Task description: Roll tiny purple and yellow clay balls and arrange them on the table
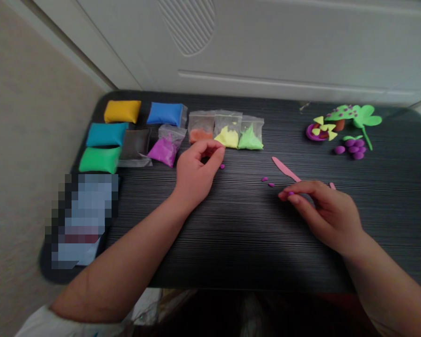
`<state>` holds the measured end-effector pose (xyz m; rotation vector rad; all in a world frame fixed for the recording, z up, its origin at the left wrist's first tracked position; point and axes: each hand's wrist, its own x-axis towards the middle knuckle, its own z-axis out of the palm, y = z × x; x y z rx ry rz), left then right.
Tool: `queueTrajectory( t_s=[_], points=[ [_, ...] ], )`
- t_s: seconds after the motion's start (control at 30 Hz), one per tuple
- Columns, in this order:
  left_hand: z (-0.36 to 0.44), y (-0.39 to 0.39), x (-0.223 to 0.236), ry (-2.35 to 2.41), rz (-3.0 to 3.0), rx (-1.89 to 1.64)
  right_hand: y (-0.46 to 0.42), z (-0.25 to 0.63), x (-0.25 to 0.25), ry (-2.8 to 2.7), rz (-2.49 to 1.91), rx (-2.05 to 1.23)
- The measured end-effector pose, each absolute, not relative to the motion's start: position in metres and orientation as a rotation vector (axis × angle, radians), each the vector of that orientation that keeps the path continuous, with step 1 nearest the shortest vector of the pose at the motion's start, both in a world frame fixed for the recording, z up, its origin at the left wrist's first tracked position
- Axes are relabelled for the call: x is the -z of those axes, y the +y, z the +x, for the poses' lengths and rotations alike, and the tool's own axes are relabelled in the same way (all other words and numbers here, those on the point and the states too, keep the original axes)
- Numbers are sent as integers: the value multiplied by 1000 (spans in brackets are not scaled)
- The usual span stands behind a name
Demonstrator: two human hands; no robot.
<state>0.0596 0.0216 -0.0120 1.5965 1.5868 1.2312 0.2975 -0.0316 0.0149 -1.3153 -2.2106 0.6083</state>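
My right hand (pixel 328 217) is closed in a pinch around a small purple piece of modelling clay (pixel 291 193), just above the dark table. Thumb and fingers of my left hand (pixel 196 173) meet beside the yellow clay bag (pixel 227 135); whatever lies between their tips I cannot make out. Right below those fingertips is a tiny purple clay ball (pixel 222 166). Two small pointed purple bits (pixel 264 179) lie between my hands. Near my right hand rests a pink plastic clay knife (pixel 284 168), its lower end hidden behind my fingers.
Bagged clay in several colours, including a purple bag (pixel 164 150), lines the table's back left. A blurred-out device (pixel 84 220) lies at the left edge. Finished clay pieces stand at the back right: purple grapes (pixel 356 147), a green flower (pixel 366 116), a filled purple bowl (pixel 314 133).
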Motion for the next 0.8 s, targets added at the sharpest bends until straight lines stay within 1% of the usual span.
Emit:
queueTrajectory(
  t_s=[0.13,0.3,0.43,0.57,0.8],
  points=[
    [60,22,13,1586,1594,-1226,-31,294,-13,-2244,-1252,-582],
    [60,22,13,1588,1593,-1239,-30,291,-9,-2399,-1137,-651],
    [60,22,12,1594,1596,-1235,-30,288,-5,-2593,-1130,-518],
    [60,23,13,1586,1603,-1243,-31,284,-1,-2685,-1217,-406],
    [59,23,13,1591,1604,-1211,-32,289,-4,-2682,-1244,-385]
  ],
)
